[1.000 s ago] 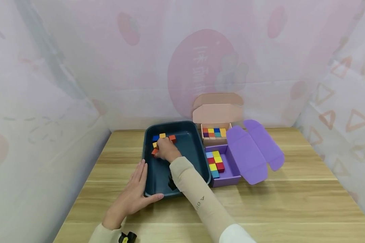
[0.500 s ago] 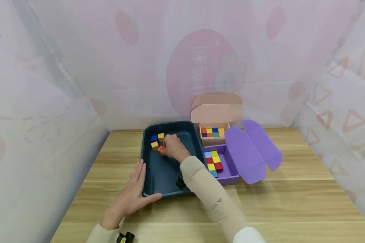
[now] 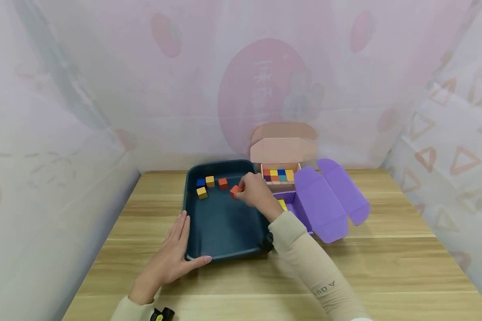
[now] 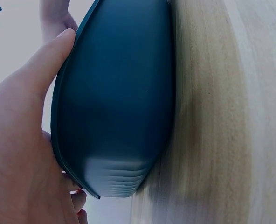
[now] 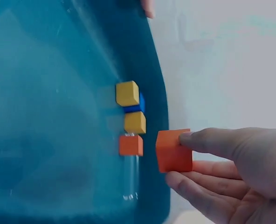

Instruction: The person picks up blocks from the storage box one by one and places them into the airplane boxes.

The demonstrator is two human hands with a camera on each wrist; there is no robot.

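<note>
My right hand (image 3: 256, 192) pinches an orange-red cube (image 5: 173, 150) between thumb and fingers, held over the right part of the dark blue tray (image 3: 225, 232). In the tray's far left part lie two yellow-orange cubes (image 5: 127, 94), a blue cube (image 3: 201, 183) and another orange-red cube (image 3: 222, 183). My left hand (image 3: 170, 254) rests against the tray's near left corner, its fingers straight along the left side and its thumb on the front rim. The left wrist view shows that thumb touching the rim.
Right of the tray stands an open purple box (image 3: 323, 200) with a yellow cube (image 3: 282, 204) showing; my right hand and arm hide part of it. Behind it, an open pale pink box (image 3: 283, 150) holds several coloured cubes. Patterned cloth (image 3: 193, 89) encloses the wooden table (image 3: 385, 267).
My right hand has taken an orange-red cube from the cluster at the tray's left and carried it rightward. The left hand stays at the tray's corner.
</note>
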